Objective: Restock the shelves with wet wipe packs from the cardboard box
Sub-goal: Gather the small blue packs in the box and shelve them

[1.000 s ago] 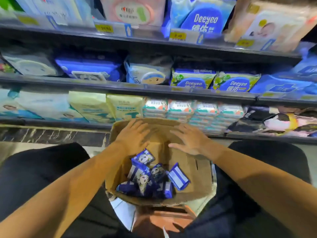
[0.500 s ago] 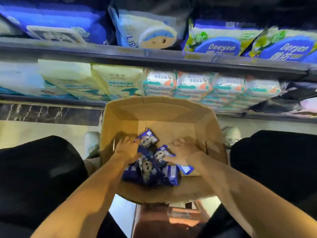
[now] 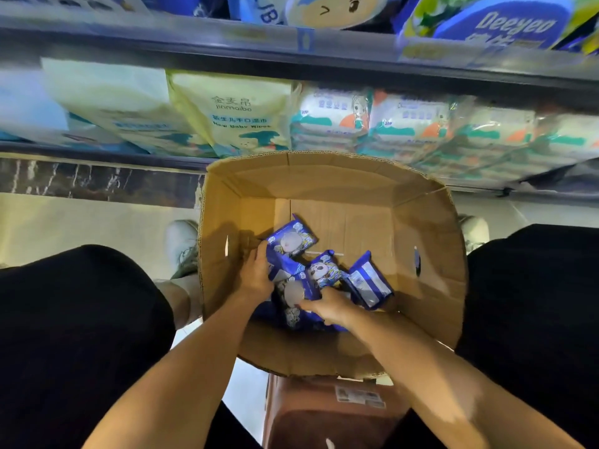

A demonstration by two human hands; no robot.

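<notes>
Reaching into the box (image 3: 428, 254) with both hands, person is at the pick-up step, gathering packs (image 3: 319, 273) from the bottom. Left hand (image 3: 254, 273) is curling around the left edge of the pile, fingers closing on a blue pack near the top-left one (image 3: 291, 238). Right hand (image 3: 327, 306) is lying over the near side of the pile, fingers bent down onto a pack; whether it is fully gripping or just pressing is hard to tell, looks like a grip. One pack (image 3: 369, 280) is lying loose just right of the hands, white back showing. All blue packs are sitting inside the box, none on a shelf yet.

Box is resting on a brown stool (image 3: 327, 416) between the knees, right in front of the lowest shelf (image 3: 97, 147), which is already carrying yellow wipes (image 3: 233, 115) and white stacked packs (image 3: 405, 124).

Judgement: restock of this batch is barely started. Next move is calling for a firm hold on several packs at once, lifting clear of the box wall, then finding a free slot on a shelf; the slick wrappers could be slipping if too many are being taken together.
</notes>
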